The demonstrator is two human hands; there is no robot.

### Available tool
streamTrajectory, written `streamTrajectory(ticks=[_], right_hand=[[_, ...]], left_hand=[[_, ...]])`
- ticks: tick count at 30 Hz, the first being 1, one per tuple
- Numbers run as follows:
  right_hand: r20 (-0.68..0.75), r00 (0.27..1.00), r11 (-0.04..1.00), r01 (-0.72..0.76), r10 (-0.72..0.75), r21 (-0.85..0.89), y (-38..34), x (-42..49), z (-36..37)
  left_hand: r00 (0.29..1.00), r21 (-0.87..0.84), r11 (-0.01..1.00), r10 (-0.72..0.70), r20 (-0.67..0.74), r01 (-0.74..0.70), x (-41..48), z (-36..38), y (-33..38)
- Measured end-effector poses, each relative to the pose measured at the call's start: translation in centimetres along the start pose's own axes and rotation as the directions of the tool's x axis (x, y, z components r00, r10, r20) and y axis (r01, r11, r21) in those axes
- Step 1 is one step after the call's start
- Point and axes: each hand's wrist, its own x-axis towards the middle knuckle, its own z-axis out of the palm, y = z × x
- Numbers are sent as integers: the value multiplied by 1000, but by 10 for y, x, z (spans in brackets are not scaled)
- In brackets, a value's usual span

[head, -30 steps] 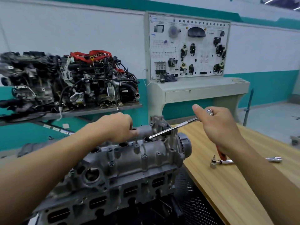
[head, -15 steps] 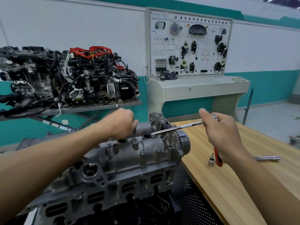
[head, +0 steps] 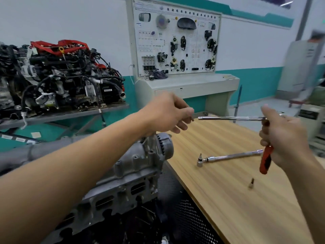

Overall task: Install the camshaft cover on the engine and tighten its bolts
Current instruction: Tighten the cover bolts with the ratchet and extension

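Camshaft cover [head: 134, 162] below hovering left hand [head: 167, 113]; right hand [head: 284, 138] around ratchet [head: 265, 161].

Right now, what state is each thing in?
Ratchet, held clear of the engine, bar level.
Right hand, gripping ratchet's red handle.
Left hand, fingers curled, just short of bar tip.
Camshaft cover, on the engine.
Second wrench, lying on table.
Small bit, loose on table.

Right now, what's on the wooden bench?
A chrome bar with a socket end and a small loose bit. The right hand, gripping a ratchet, hides the rest.
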Motion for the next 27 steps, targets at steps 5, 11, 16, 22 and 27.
streamTrajectory(ticks=[5, 11, 16, 22, 27], right_hand=[[-198, 979, 993, -26, 47, 111, 9, 20, -79], [-361, 933, 999, 5, 15, 54, 17, 45, -113], [-421, 906, 995, 5, -46, -98, 40, 68, -116], [-316, 938, 934, 21, -142, -356, 74, 82, -103], [-313, 941, 915, -7, -132, -404, 80, 84, -100]], left_hand=[[991, -118, 993, 36, 127, -21, 50, 87, 14], [958, 31, 993, -118, 263, 113, 97, 192, -32], [909, 640, 747, -122, 400, -181, 110, 249, -86], [833, 608, 717, -71, 549, -340, 120, 274, -96], [801, 571, 734, -60, 595, -369, 131, 276, -97]])
